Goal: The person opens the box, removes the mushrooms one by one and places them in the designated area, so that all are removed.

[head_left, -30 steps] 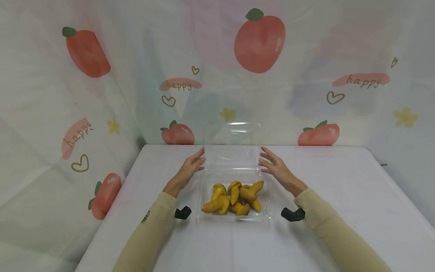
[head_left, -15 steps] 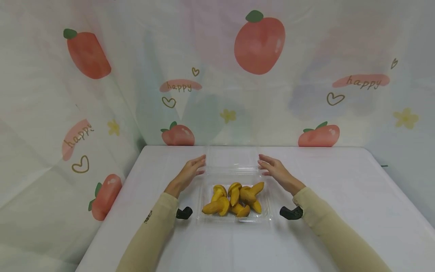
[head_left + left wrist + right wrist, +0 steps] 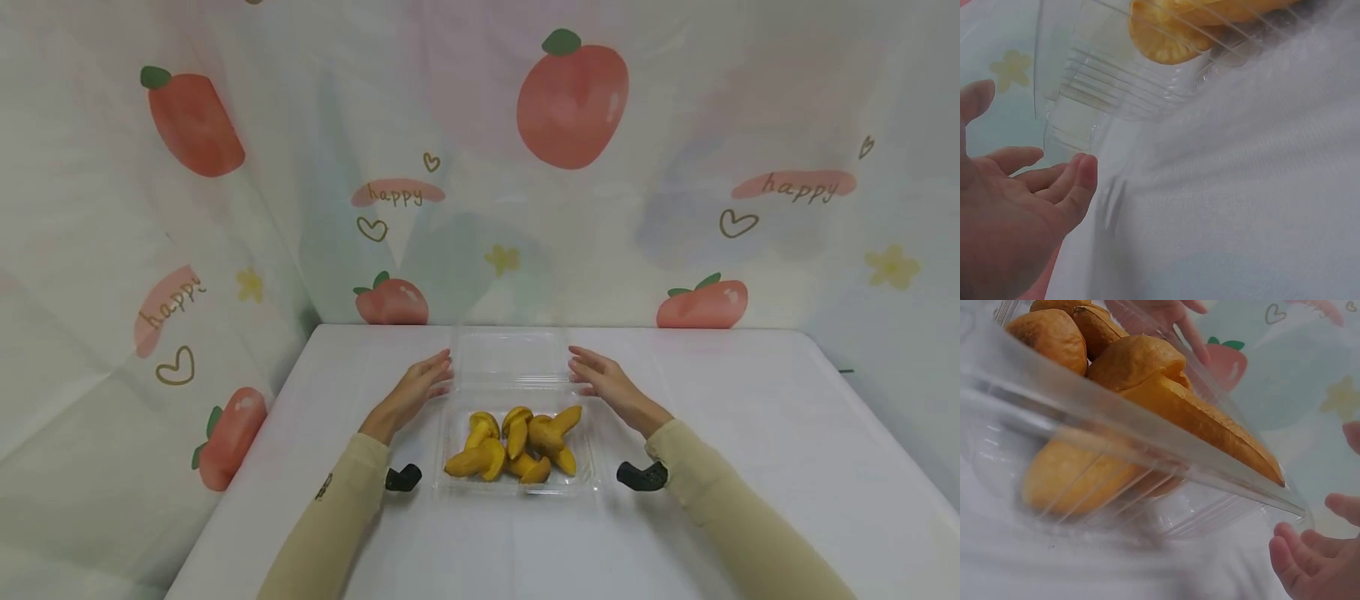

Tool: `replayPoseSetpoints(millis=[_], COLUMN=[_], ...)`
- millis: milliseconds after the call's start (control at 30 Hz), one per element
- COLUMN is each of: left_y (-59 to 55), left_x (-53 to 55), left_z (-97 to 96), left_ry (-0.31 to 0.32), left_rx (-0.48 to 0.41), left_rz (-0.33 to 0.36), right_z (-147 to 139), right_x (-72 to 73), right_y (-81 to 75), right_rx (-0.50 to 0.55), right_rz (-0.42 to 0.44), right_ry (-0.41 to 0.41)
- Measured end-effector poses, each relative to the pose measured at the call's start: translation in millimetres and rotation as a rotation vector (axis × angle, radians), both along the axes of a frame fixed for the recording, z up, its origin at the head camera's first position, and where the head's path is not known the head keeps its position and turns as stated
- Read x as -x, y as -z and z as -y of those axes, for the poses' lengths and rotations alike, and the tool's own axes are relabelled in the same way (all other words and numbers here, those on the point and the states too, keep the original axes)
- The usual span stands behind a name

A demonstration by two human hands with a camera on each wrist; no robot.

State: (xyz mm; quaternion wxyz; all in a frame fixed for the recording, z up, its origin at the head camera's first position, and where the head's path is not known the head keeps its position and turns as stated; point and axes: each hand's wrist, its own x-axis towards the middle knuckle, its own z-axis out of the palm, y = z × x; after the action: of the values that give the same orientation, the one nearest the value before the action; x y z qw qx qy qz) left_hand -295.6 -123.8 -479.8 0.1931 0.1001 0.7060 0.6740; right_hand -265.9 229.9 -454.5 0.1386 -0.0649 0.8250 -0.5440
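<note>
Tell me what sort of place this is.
Probably a makeshift filming booth indoors: a fruit-print sheet rises behind and beside a white table, where an open clear plastic box holds yellow mushrooms.

A patterned backdrop [image 3: 480, 100], hung behind and beside the white table [image 3: 735, 400], bears red fruits [image 3: 572, 108] with green leaves, yellow flowers [image 3: 892, 267], outlined hearts [image 3: 746, 216] and the word "happy" on pink patches [image 3: 832, 177]. A thin dark object [image 3: 847, 371] shows at the table's right edge.
</note>
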Motion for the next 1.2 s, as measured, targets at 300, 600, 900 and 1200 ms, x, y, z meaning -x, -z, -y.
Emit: replayPoseSetpoints(millis=[300,600,900,1200], left_y=[-1.7,-11.3,-23.2,-32.0], left_x=[-11.2,-27.5,-43.6,-55.8], left_z=[11.0,23.3,27.2,34.6], left_ry=[0.011,0.13,0.254,0.357], left_rx=[0.004,0.129,0.271,0.342], left_rz=[-0.063,-0.172,-0.228,-0.29], right_z=[-10,-12,-4,4], right_x=[-15.9,-40.2,-58.2,-63.7], right_y=[-1.8,-10.7,-16.4,-17.2], right_rx=[-0.043,-0.05,-0.032,-0.078], right_rz=[-0.098,-0.309,-0.393,-0.483], right_ry=[0.031,0.052,0.01,-0.055])
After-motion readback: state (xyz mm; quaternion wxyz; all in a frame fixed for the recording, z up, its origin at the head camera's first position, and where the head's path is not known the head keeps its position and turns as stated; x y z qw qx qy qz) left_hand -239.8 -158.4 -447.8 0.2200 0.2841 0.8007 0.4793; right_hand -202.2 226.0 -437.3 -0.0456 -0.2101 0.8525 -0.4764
